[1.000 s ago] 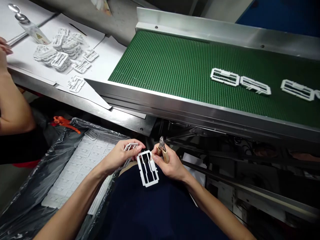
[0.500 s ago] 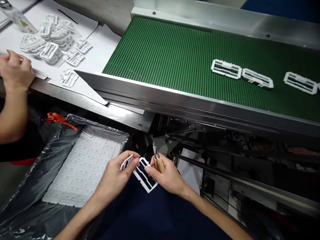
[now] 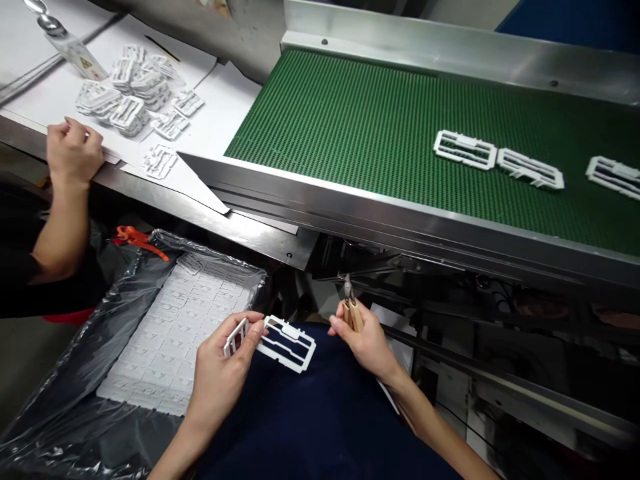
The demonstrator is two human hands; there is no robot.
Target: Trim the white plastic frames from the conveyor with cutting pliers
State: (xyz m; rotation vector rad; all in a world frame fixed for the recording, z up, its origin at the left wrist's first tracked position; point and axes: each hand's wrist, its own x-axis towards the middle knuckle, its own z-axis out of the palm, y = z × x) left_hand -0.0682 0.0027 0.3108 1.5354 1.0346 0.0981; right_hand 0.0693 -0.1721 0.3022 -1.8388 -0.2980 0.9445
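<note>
My left hand [image 3: 225, 367] pinches a white plastic frame part [image 3: 287, 347], which stretches out to the right over my dark clothing. Another white slotted piece [image 3: 237, 338] shows between the thumb and fingers of the same hand; whether the two are joined is hidden by the fingers. My right hand [image 3: 367, 343] is closed around a pair of nippers [image 3: 351, 308] with tan handles, their metal jaws pointing up. A gap separates the nippers from the white part.
On the green conveyor belt [image 3: 340, 120] lie several white frames [image 3: 465, 149]. Left of me, a plastic-lined box [image 3: 45, 400] holds rows of white parts [image 3: 165, 333]. Orange-handled tool [image 3: 137, 239] rests at its edge. Beyond, a pile of parts [image 3: 127, 113] and another person's hand [image 3: 75, 150] are on the table.
My right hand has let go of the white frame and moved right with the nippers. My left hand still holds the part, now turned flatter. The view has shifted slightly.
</note>
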